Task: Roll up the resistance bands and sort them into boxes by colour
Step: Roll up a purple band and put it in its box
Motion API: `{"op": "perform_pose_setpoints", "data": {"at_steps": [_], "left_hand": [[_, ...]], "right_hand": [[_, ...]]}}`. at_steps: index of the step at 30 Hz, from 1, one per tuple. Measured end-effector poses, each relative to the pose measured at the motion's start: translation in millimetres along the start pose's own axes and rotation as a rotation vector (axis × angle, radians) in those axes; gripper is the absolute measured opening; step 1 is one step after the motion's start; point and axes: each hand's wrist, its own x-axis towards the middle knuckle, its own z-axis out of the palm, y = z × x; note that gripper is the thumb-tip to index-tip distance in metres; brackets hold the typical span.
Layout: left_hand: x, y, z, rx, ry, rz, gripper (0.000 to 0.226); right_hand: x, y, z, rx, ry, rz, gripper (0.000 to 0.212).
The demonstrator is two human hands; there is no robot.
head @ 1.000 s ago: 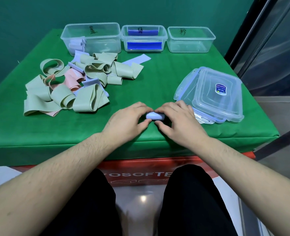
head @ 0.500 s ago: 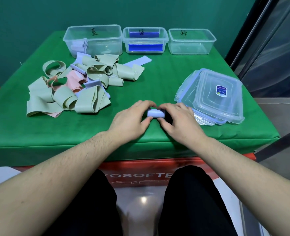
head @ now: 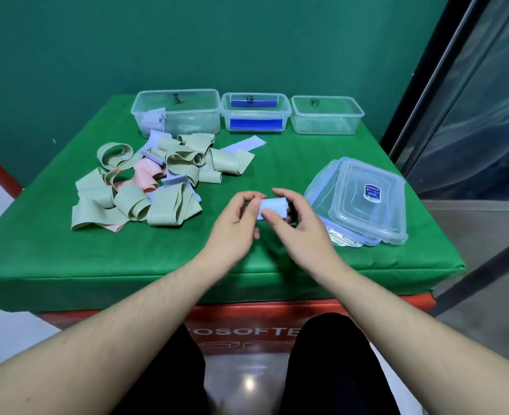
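Three open boxes (head: pixel 254 116) stand in a row along the far edge of the counter (head: pixel 277 163). Before the leftmost lies a heap of loose bands (head: pixel 154 184). A stack of lids (head: pixel 364 202) sits to the right, and between heap and lids both hands hold a rolled band (head: pixel 273 207).

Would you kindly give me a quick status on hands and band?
Both hands, left hand and right hand, pinch the rolled pale blue band above the table. Left box already holds pale rolls. Path clear.
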Motion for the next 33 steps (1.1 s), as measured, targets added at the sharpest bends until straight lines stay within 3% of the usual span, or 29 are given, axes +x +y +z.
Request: {"op": "perform_pose_setpoints", "data": {"at_steps": [5,9,13,21,25,29,33], "left_hand": [[-4,26,5,-0.243,0.068,-0.144,0.029],[-9,45,10,-0.463,0.092,-0.255,0.039],[-9,56,5,-0.466,0.092,-0.299,0.046],[15,70,-6,-0.621,0.038,-0.396,0.028],[32,73,-17,-0.705,0.035,-0.474,0.024],[44,78,-21,-0.760,0.021,-0.517,0.033],[63,81,-21,-0.775,-0.004,-0.512,0.044]], "right_hand": [[3,-25,0,0.063,0.059,-0.049,0.016],[4,-40,-1,0.013,0.098,-0.085,0.025],[9,-54,0,-0.050,0.064,-0.089,0.034],[31,-77,3,-0.001,-0.138,-0.103,0.025],[46,-81,2,-0.117,-0.190,-0.245,0.038],[63,-79,5,-0.266,-0.181,-0.353,0.035],[79,-81,14,-0.110,-0.244,-0.242,0.036]]}}
